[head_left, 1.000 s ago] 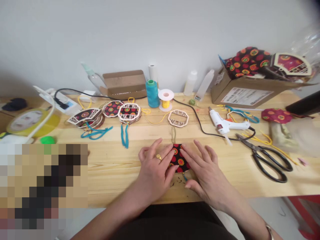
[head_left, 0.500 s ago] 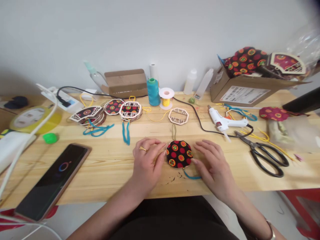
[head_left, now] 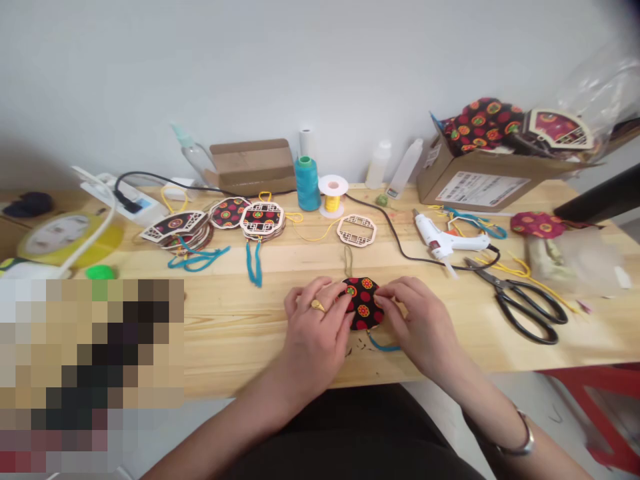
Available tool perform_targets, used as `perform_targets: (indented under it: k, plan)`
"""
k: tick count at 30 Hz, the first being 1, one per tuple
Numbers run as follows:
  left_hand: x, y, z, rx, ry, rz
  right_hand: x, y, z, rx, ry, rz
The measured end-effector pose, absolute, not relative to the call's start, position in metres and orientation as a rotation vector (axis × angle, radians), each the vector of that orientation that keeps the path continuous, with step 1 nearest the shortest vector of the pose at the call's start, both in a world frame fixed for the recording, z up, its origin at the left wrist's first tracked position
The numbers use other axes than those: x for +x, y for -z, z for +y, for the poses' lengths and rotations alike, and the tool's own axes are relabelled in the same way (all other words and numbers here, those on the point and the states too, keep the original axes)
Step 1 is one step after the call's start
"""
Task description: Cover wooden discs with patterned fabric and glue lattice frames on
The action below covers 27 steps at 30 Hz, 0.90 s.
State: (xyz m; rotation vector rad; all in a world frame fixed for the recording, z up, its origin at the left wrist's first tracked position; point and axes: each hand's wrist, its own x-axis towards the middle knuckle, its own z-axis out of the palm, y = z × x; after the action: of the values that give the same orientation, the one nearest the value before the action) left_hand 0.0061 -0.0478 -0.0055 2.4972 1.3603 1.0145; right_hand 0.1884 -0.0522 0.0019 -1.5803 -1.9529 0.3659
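Note:
On the table in front of me lies a fabric-covered disc [head_left: 363, 312], black with red dots and orange flower rounds. An olive cord loop [head_left: 349, 261] sticks out at its top and a blue cord [head_left: 384, 345] at its bottom. My left hand [head_left: 320, 320], with a gold ring, holds the disc's left side, fingers over the top and thumb near the lower edge. At the right edge, the thumb and forefinger of my right hand [head_left: 420, 320] pinch together on it. The part under my left fingers is hidden. Just beyond is an openwork wooden frame [head_left: 342, 230].
Scissors [head_left: 525, 310] and a white glue gun [head_left: 447, 237] lie to the right, before a cardboard box [head_left: 475, 183] of patterned fabric. Finished-looking ornaments [head_left: 263, 219] sit left, near a blue thread cone [head_left: 307, 185] and yellow cord spool [head_left: 333, 200]. A blurred patch covers the lower left.
My left hand has moved right and over the disc, covering its left part. My right hand's fingers have drawn together into a pinch at the right edge. The disc has barely moved.

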Motion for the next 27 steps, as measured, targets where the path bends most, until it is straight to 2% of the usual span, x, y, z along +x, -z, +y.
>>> perform_targets:
  k: [5, 10, 18, 27]
  plan:
    - [0.009, 0.004, -0.051, 2.555, -0.884, 1.228, 0.172, -0.012, -0.035, -1.706, -0.390, -2.068]
    - [0.006, 0.007, -0.052, 2.550, -0.799, 1.183, 0.165, -0.011, -0.024, -1.755, -0.261, -2.288]
    - [0.005, 0.006, -0.053, 2.526, -0.750, 1.175, 0.157, -0.011, -0.018, -1.807, -0.145, -2.471]
    - [0.003, 0.004, -0.055, 2.523, -0.699, 1.170, 0.140, -0.036, -0.014, -1.928, -0.166, -2.560]
